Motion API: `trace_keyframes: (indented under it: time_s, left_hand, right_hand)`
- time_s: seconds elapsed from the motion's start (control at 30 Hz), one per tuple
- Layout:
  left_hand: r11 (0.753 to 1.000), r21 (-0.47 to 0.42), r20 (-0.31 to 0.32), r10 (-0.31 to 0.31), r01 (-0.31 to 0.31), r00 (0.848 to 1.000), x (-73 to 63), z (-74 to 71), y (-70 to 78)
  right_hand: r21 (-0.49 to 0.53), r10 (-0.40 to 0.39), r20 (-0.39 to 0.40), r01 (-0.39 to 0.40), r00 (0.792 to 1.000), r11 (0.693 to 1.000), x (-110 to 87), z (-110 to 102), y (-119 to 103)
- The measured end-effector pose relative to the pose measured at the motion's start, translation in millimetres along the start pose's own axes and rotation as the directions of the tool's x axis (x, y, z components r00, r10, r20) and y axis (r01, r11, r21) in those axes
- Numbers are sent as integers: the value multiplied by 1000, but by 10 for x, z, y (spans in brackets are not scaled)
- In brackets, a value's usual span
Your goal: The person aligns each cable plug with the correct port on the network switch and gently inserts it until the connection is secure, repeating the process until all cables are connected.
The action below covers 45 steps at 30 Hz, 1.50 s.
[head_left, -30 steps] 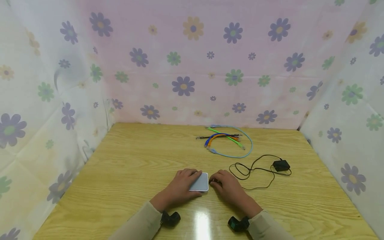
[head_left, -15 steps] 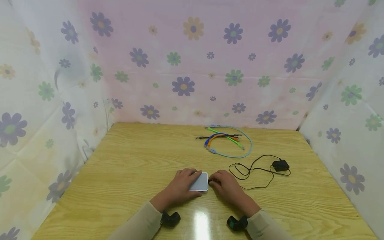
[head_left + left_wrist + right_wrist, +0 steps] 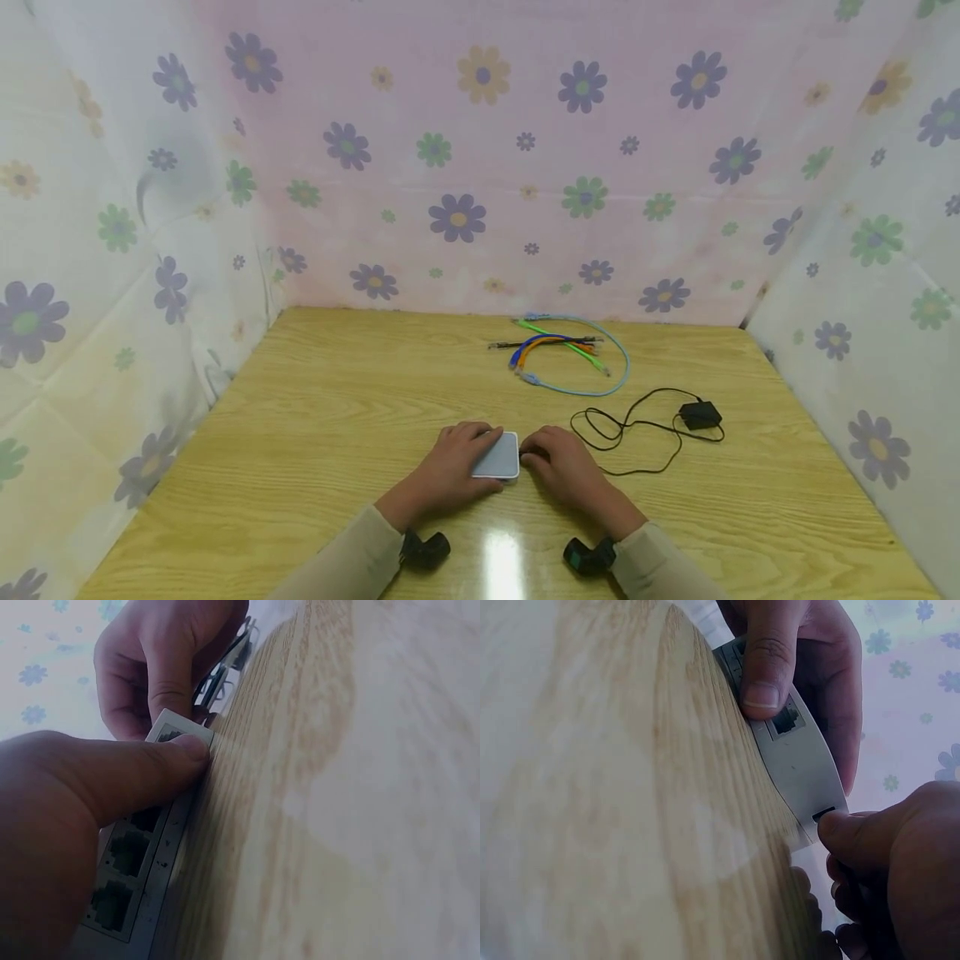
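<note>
A small network switch point(image 3: 498, 457), grey on top with a white rim, lies on the table in the head view. My left hand point(image 3: 456, 465) grips it from the left, thumb along the side with the square cable sockets point(image 3: 127, 853). Close against the switch's right end, my right hand point(image 3: 568, 468) pinches the end of a thin black power cord point(image 3: 647, 472). In the right wrist view a dark slot point(image 3: 823, 814) shows in the end face beside my right thumb point(image 3: 840, 834). The fingers hide the plug, so how far it sits in the slot is unclear.
The cord loops across the wooden table point(image 3: 360, 375) to a black power adapter point(image 3: 701, 415) on the right. Farther back lie several short network cables: light blue point(image 3: 627, 358), green point(image 3: 592, 358), black, blue and orange. Flowered cloth point(image 3: 480, 167) stands behind and at both sides.
My right wrist has shifted very slightly left, toward the switch. My left hand keeps its grip, and the cables and adapter lie as before.
</note>
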<state>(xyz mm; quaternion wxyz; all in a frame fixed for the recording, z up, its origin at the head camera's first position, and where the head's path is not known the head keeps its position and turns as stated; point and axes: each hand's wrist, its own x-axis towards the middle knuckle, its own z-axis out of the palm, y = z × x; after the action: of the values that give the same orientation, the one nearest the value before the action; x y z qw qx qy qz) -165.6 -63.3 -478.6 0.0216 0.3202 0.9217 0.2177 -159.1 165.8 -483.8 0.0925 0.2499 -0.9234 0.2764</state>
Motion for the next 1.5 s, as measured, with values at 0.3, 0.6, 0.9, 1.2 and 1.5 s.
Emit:
trace_keyframes:
  time_s: [0.3,0.6,0.9,1.2,1.5]
  left_hand:
    - [1000,-24,-2,-19,19,1000,-14,-13,19]
    - [999,-27,1,-22,22,1000,-17,-26,29]
    - [999,-25,19,-20,20,1000,0,-11,13]
    - [1000,-6,1,-24,24,1000,3,0,-3]
    - [1000,-12,0,-22,22,1000,-10,-19,12]
  right_hand:
    - [7,-11,13,10,1000,1000,20,2,7]
    - [34,3,58,-5,998,999,30,-21,-2]
    - [60,-5,61,1,998,998,48,-10,5]
    - [179,67,131,-90,989,980,130,-40,48]
    - [203,35,182,-72,983,977,192,-47,107]
